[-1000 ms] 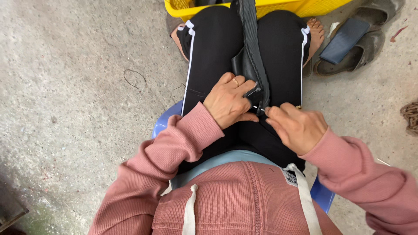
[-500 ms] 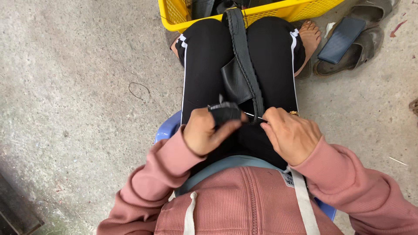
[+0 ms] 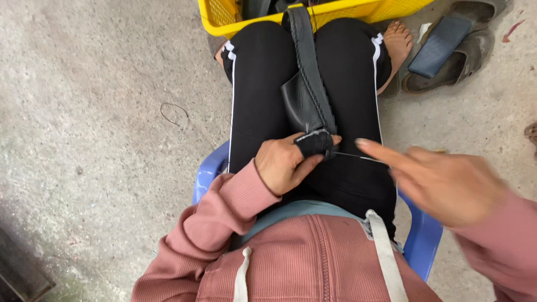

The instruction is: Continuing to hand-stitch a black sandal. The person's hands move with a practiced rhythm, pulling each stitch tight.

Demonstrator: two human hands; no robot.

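I sit on a blue plastic stool (image 3: pixel 420 241) with a long black strap (image 3: pixel 305 56) lying down between my knees. A black leather flap (image 3: pixel 296 103) hangs from its side. My left hand (image 3: pixel 282 168) pinches the strap's near end (image 3: pixel 315 143) between thumb and fingers, over my lap. A thin pale thread (image 3: pixel 358 157) runs taut from that end to my right hand (image 3: pixel 447 184). That hand is blurred, out to the right, with its forefinger stretched toward the strap and the thread gripped under its fingers.
A yellow plastic crate (image 3: pixel 358 11) stands past my knees, and the strap's far end goes into it. Dark sandals (image 3: pixel 447 56) lie on the concrete floor at the upper right beside my bare foot. A loose loop of thin wire (image 3: pixel 170 112) lies on the floor at the left.
My right hand has swung away to the right, drawing the thread out taut. My left hand has turned the strap end up and keeps hold of it.
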